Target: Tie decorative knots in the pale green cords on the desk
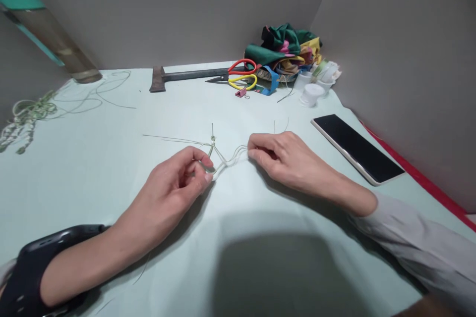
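Note:
Thin pale green cords (220, 154) lie in the middle of the table, joined at a small knot or loop near a short upright pin (212, 131). My left hand (182, 178) pinches one of the cords just below the knot, thumb and index finger close together. To the right, my right hand (282, 156) has its fingertips closed on the cord strands that run from the knot. The strands between the hands sag slightly in a curve. Loose cord ends stick out left of the knot and above my right hand.
Behind are a hammer-like tool (158, 79), scissors (242, 73), a binder clip (241, 92), a heap of fabric (282, 44) and white spools (311, 94). A phone (357, 148) lies right. At left are a bottle (67, 39) and knotted green cords (31, 114).

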Tool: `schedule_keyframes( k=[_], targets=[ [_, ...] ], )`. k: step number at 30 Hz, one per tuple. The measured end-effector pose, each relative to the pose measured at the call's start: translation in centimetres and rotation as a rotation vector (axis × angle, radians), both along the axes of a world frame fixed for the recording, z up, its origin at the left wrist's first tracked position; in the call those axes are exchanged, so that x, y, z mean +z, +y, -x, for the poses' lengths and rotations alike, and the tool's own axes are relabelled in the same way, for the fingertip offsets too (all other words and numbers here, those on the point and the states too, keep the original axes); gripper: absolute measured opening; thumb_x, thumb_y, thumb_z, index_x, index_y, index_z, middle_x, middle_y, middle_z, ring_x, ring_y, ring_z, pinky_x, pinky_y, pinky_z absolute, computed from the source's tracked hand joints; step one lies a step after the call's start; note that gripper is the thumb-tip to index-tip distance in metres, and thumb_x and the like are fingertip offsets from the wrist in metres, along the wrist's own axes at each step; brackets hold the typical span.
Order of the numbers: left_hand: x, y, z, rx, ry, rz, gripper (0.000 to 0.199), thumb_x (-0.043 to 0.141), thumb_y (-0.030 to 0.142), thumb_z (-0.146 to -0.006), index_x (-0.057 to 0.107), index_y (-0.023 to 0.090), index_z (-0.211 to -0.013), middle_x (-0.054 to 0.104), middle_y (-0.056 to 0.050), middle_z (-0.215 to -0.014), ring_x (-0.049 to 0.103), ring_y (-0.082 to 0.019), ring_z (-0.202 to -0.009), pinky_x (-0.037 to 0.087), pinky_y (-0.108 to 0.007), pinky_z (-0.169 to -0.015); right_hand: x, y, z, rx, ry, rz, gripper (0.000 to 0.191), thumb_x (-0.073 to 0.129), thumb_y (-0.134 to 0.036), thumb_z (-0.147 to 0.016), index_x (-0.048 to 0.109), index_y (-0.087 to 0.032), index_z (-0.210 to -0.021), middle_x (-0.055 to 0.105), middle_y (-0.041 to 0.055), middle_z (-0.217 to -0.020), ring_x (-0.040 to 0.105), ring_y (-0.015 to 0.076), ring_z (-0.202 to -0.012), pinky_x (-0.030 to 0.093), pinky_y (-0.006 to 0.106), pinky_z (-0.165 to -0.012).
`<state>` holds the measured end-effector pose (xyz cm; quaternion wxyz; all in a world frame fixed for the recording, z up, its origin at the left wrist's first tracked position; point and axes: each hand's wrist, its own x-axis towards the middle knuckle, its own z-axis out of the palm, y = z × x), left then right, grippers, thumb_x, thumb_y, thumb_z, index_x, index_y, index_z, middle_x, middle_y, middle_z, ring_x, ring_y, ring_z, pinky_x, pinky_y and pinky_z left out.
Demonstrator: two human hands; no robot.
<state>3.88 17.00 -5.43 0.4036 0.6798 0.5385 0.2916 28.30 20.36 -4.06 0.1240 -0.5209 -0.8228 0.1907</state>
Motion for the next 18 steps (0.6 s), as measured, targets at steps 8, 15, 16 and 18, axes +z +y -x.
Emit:
schedule_keyframes(
  k=[8,15,16,18],
  targets=[
    [-0.3,-0.2,-0.1,-0.113,0.24,-0.162,0.033,0.049,0.043,-0.095,0.067,0.022,-0.077,0.065,-0.001,-0.063,0.052,-0.018,-0.057,0.037,-0.032,-0.057,-1.1,4.7,0.7,-0.084,-0.242,-0.175,0.016,0.063,-0.03,-0.109,0.071,-0.017,-0.105,0.069,0.0002,-0.091,0.066,0.0178,-0.082,0.057,0.037,-0.083],
    [-0.2,-0.1,0.0,-0.184,0.31,-0.198,0.034,0.041,0.038,-0.096,0.062,0.021,-0.075,0.064,-0.001,-0.067,0.056,-0.018,-0.06,0.041,-0.032,-0.06,-1.6,8.7,2.5,-0.115,-0.349,-0.245,0.033,0.071,-0.042,-0.107,0.07,-0.017,-0.128,0.073,0.0087,-0.125,0.074,0.0244,-0.108,0.064,0.047,-0.095],
    [-0.2,-0.1,0.0,-0.191,0.317,-0.192,0.034,0.04,0.038,-0.096,0.062,0.022,-0.075,0.064,-0.001,-0.067,0.055,-0.018,-0.061,0.041,-0.033,-0.06,-1.6,9.0,2.7,-0.117,-0.355,-0.25,0.033,0.071,-0.042,-0.106,0.07,-0.017,-0.129,0.073,0.0089,-0.126,0.073,0.0246,-0.109,0.064,0.047,-0.096],
    [-0.2,0.0,0.0,-0.2,0.331,-0.181,0.034,0.039,0.038,-0.097,0.06,0.022,-0.076,0.064,-0.001,-0.068,0.055,-0.019,-0.062,0.042,-0.033,-0.061,-1.9,9.4,2.9,-0.124,-0.362,-0.253,0.033,0.071,-0.042,-0.106,0.07,-0.018,-0.13,0.073,0.0092,-0.127,0.073,0.0249,-0.11,0.064,0.047,-0.096]
  ],
)
